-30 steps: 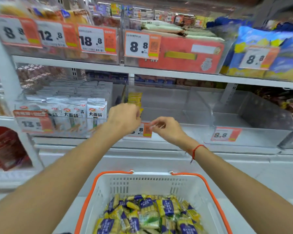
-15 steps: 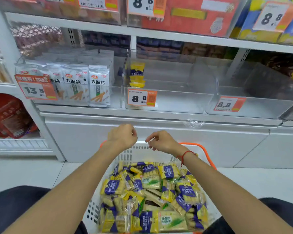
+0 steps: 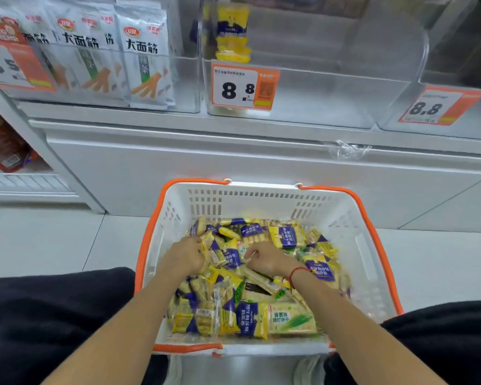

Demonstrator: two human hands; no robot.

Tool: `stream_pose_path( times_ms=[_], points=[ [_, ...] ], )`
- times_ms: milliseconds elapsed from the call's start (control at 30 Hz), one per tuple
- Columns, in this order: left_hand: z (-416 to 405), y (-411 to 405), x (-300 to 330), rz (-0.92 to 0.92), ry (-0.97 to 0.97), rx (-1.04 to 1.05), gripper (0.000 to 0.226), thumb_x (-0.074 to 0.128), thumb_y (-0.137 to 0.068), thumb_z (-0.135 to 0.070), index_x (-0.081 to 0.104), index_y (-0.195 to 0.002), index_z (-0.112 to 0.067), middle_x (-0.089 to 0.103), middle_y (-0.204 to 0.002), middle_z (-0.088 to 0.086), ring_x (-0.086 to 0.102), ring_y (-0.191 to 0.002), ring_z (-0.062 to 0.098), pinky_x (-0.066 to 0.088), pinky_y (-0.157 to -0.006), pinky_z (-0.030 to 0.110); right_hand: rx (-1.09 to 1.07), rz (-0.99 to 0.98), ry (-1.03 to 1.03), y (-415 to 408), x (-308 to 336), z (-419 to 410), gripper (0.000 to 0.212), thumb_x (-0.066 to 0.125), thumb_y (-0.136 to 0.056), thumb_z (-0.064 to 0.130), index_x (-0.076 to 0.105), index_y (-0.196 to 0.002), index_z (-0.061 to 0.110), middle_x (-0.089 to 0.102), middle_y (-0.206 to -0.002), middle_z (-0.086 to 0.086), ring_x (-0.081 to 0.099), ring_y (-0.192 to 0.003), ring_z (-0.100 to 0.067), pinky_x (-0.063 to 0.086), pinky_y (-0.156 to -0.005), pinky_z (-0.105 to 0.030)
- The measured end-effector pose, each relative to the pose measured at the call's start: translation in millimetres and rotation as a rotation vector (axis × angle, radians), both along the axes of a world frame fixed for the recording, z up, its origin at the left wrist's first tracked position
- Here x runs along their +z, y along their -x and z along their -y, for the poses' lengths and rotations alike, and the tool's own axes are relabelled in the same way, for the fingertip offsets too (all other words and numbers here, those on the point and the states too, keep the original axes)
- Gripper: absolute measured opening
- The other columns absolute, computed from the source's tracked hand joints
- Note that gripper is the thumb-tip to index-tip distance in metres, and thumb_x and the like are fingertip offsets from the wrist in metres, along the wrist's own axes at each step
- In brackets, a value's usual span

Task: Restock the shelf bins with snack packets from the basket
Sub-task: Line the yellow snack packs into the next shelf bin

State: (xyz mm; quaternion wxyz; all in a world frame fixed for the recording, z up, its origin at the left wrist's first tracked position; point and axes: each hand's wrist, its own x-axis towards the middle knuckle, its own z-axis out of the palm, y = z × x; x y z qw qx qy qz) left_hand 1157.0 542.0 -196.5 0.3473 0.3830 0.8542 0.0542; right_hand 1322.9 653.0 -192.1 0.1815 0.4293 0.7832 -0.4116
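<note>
Head view. Snack packets [image 3: 250, 273]: heaped in basket [image 3: 261, 195], under and around both hands. Likely light, crinkly, slippery film, brittle contents; best pinched at sealed ends. Left hand [image 3: 185, 258] and right hand [image 3: 264, 259]: fingers curled into the pile; whether either has a packet, cannot tell. Shelf bin [image 3: 317, 87]: beyond the hands.

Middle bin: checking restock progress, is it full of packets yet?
No, the middle bin holds only a few yellow packets at its back left.

The person's forearms are bare to the frame's edge — no sleeves show. A thin red string bracelet [image 3: 297, 272] circles the right wrist, one loose end trailing. Both legs wear black trousers [image 3: 53, 309] — a soft, matte, plain fabric
</note>
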Motion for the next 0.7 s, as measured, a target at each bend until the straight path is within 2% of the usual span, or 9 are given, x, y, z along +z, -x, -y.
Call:
stream_pose_path(
  times_ms=[67,167,233,333,433,500,533,633,700],
  points=[
    [11,2,-16,-0.033,0.005,0.021,0.051,0.050,-0.091,-0.015,0.044,-0.142,-0.014,0.049,-0.135,0.015,0.053,-0.115,0.032,0.046,-0.095,0.039,-0.042,-0.033,0.004,4,-17,13,0.026,0.057,-0.092,0.024,0.060,-0.115,0.012,0.057,-0.105,-0.006,0.056,-0.094,-0.021,0.049,-0.088,-0.037],
    [17,2,-27,-0.099,-0.002,0.033,0.054,0.051,-0.089,-0.008,0.044,-0.142,-0.017,0.041,-0.143,0.008,0.045,-0.124,0.030,0.041,-0.102,0.038,-0.076,-0.053,-0.130,15,-32,37,0.037,0.052,-0.095,0.038,0.053,-0.121,0.012,0.055,-0.107,-0.004,0.057,-0.084,-0.021,0.044,-0.060,-0.032],
    [16,4,-29,-0.111,0.007,0.016,0.057,0.055,-0.088,-0.010,0.043,-0.143,-0.019,0.039,-0.146,0.007,0.042,-0.127,0.030,0.037,-0.106,0.036,-0.139,-0.045,-0.254,21,-38,49,0.036,0.053,-0.095,0.037,0.046,-0.118,0.010,0.059,-0.107,-0.006,0.060,-0.087,-0.024,0.038,-0.054,-0.028],
    [14,9,-25,-0.154,0.078,-0.125,0.055,0.056,-0.087,-0.018,0.042,-0.140,-0.018,0.037,-0.142,0.009,0.037,-0.128,0.030,0.032,-0.108,0.034,-0.300,-0.085,-0.242,25,-48,54,0.035,0.059,-0.092,0.029,0.039,-0.113,0.009,0.058,-0.083,-0.005,0.058,-0.072,-0.022,0.035,-0.046,-0.026],
    [11,11,-17,-0.300,0.156,-0.310,0.052,0.058,-0.086,-0.025,0.044,-0.136,-0.021,0.035,-0.136,0.007,0.032,-0.128,0.026,0.031,-0.105,0.034,-0.442,-0.133,-0.098,25,-48,48,0.040,0.066,-0.088,0.027,0.043,-0.116,0.011,0.065,-0.086,-0.007,0.060,-0.072,-0.020,0.046,-0.055,-0.030],
    [9,12,-14,-0.390,0.171,-0.393,0.048,0.059,-0.087,-0.026,0.047,-0.133,-0.025,0.035,-0.134,0.005,0.030,-0.129,0.025,0.030,-0.104,0.035,-0.444,-0.154,-0.037,23,-44,45,0.034,0.066,-0.088,0.025,0.057,-0.115,0.007,0.069,-0.102,-0.012,0.065,-0.088,-0.025,0.054,-0.077,-0.037],
    [9,12,-13,-0.411,0.165,-0.415,0.046,0.060,-0.088,-0.027,0.047,-0.132,-0.026,0.035,-0.135,0.004,0.029,-0.129,0.024,0.029,-0.105,0.035,-0.439,-0.158,-0.022,20,-42,43,0.033,0.064,-0.090,0.024,0.061,-0.116,0.004,0.068,-0.108,-0.013,0.064,-0.098,-0.027,0.053,-0.086,-0.038],
    [11,14,-9,-0.369,0.116,-0.401,0.038,0.055,-0.092,-0.027,0.047,-0.129,-0.026,0.044,-0.135,0.003,0.038,-0.126,0.025,0.030,-0.104,0.034,-0.481,-0.219,0.010,12,-31,35,0.028,0.062,-0.091,0.022,0.065,-0.111,0.002,0.067,-0.111,-0.013,0.062,-0.105,-0.028,0.049,-0.089,-0.035],
    [12,15,-3,-0.259,0.062,-0.302,0.030,0.051,-0.095,-0.027,0.047,-0.125,-0.023,0.057,-0.125,0.005,0.052,-0.113,0.027,0.037,-0.094,0.033,-0.556,-0.303,0.070,6,-22,27,0.028,0.061,-0.092,0.020,0.064,-0.112,0.001,0.065,-0.116,-0.015,0.060,-0.106,-0.026,0.047,-0.088,-0.031]
  ],
)
